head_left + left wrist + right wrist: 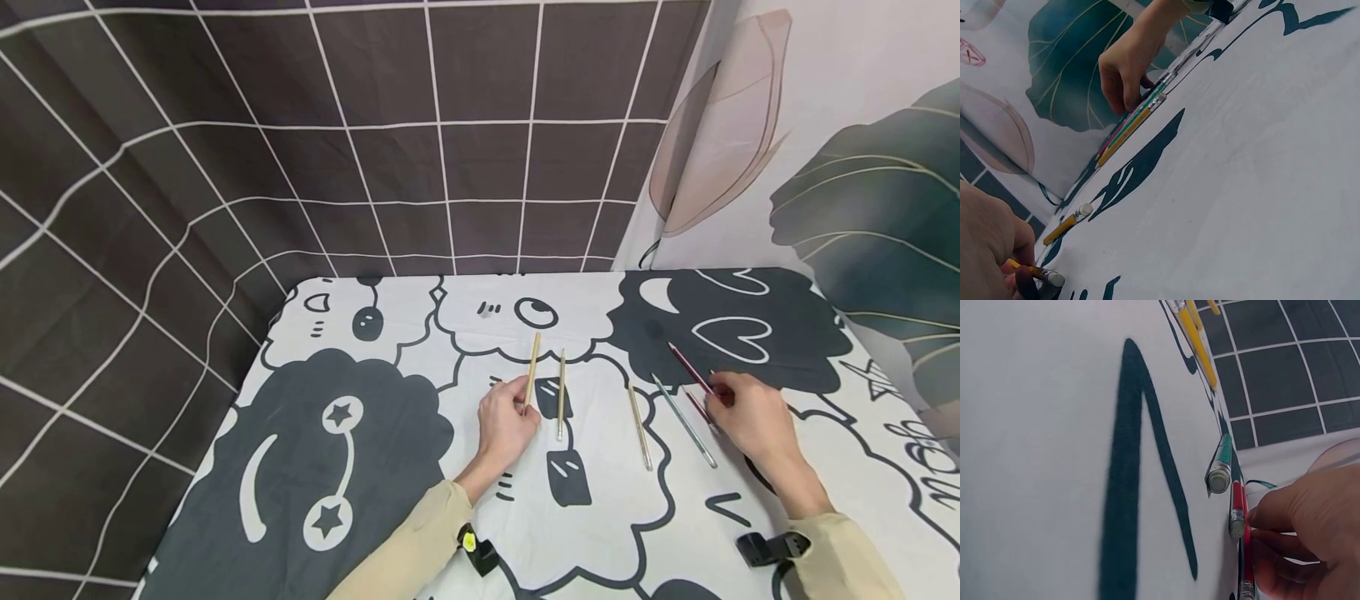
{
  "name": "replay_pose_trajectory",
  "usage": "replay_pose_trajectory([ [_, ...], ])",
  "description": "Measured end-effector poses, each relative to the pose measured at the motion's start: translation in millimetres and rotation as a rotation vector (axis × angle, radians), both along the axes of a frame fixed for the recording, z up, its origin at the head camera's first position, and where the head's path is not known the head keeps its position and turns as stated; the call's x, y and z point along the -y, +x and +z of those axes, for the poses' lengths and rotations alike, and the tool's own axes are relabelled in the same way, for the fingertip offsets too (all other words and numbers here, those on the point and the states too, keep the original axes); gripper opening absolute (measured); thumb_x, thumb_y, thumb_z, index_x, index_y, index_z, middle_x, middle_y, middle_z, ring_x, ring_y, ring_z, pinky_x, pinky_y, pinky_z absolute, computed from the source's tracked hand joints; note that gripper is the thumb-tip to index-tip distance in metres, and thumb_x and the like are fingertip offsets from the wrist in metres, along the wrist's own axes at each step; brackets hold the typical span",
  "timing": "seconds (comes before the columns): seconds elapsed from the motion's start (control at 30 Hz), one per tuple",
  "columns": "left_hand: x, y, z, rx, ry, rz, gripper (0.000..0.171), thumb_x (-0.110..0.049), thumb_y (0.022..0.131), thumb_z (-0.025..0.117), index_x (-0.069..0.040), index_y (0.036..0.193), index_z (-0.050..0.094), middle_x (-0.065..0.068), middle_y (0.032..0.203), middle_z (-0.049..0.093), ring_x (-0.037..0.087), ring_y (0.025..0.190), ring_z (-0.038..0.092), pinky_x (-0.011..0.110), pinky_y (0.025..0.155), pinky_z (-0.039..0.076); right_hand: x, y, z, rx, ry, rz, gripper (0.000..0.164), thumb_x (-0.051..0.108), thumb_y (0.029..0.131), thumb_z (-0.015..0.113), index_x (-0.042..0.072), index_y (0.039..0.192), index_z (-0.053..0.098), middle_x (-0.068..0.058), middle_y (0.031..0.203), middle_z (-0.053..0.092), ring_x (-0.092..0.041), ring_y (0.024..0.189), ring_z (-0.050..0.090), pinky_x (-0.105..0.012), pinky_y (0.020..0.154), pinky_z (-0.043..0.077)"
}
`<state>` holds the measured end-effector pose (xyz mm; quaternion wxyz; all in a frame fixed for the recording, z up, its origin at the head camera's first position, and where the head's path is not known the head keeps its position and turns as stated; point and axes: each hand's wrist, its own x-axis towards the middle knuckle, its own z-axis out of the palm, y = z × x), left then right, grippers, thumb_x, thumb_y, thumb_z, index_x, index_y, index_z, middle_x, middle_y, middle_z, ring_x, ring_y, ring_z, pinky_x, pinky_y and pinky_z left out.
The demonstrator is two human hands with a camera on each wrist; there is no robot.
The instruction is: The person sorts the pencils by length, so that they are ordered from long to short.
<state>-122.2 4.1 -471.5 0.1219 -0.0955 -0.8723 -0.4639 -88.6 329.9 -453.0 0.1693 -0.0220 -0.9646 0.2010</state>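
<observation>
In the head view my left hand [506, 425] pinches a yellow pencil [533, 360] that points away from me. The pencil's white eraser [1055, 279] shows below the fingers in the left wrist view. At the right, my right hand [756, 423] pinches a dark red pencil [688, 366] near its eraser end. A second red pencil [1237, 515] lies beside it, next to the fingers. Left of that lies a green pencil [684, 421]. Two more yellow pencils, one nearer the left hand [561, 396] and one nearer the green pencil [640, 429], lie between the hands.
The pencils lie on a white cloth [600, 550] printed with dark cartoon shapes. A dark curtain with white grid lines [390, 167] hangs at the back and left. A leaf-patterned curtain [847, 150] hangs at the back right.
</observation>
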Motion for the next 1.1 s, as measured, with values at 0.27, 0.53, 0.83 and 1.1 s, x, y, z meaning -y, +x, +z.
replay_pose_trajectory([
  [0.27, 0.7, 0.3, -0.1, 0.008, -0.005, -0.006, 0.049, 0.009, 0.067, 0.067, -0.001, 0.114, 0.073, -0.005, 0.071, 0.058, 0.009, 0.066, 0.052, 0.029, 0.065, 0.043, -0.2, -3.5, -1.5, 0.036, 0.02, 0.007, 0.022, -0.005, 0.078, 0.072, -0.013, 0.098, 0.067, -0.026, 0.084, 0.061, -0.034, 0.064, 0.057, -0.046, 0.054, 0.043],
  [0.53, 0.9, 0.6, 0.2, -0.003, -0.009, 0.001, 0.048, 0.007, 0.066, 0.067, -0.001, 0.113, 0.073, -0.005, 0.069, 0.057, 0.01, 0.065, 0.052, 0.029, 0.065, 0.043, 0.1, -6.3, -1.0, 0.032, 0.026, 0.016, 0.019, -0.005, 0.079, 0.07, -0.012, 0.096, 0.068, -0.024, 0.082, 0.061, -0.033, 0.062, 0.056, -0.044, 0.053, 0.042],
  [0.83, 0.4, 0.0, 0.4, -0.02, 0.01, -0.004, 0.047, 0.006, 0.066, 0.065, 0.001, 0.112, 0.073, -0.005, 0.066, 0.055, 0.01, 0.064, 0.052, 0.028, 0.064, 0.043, 0.1, -5.8, 0.8, 0.035, 0.007, 0.01, 0.018, -0.005, 0.077, 0.067, -0.01, 0.094, 0.069, -0.023, 0.08, 0.061, -0.031, 0.063, 0.053, -0.043, 0.054, 0.04],
  [1.1, 3.2, 0.4, 0.3, -0.029, 0.032, 0.012, 0.047, 0.007, 0.066, 0.065, 0.002, 0.112, 0.073, -0.003, 0.068, 0.056, 0.01, 0.064, 0.055, 0.028, 0.065, 0.045, 0.6, -5.2, 1.1, 0.032, -0.027, -0.004, 0.021, -0.004, 0.076, 0.067, -0.011, 0.096, 0.068, -0.02, 0.078, 0.062, -0.03, 0.064, 0.054, -0.042, 0.057, 0.04],
])
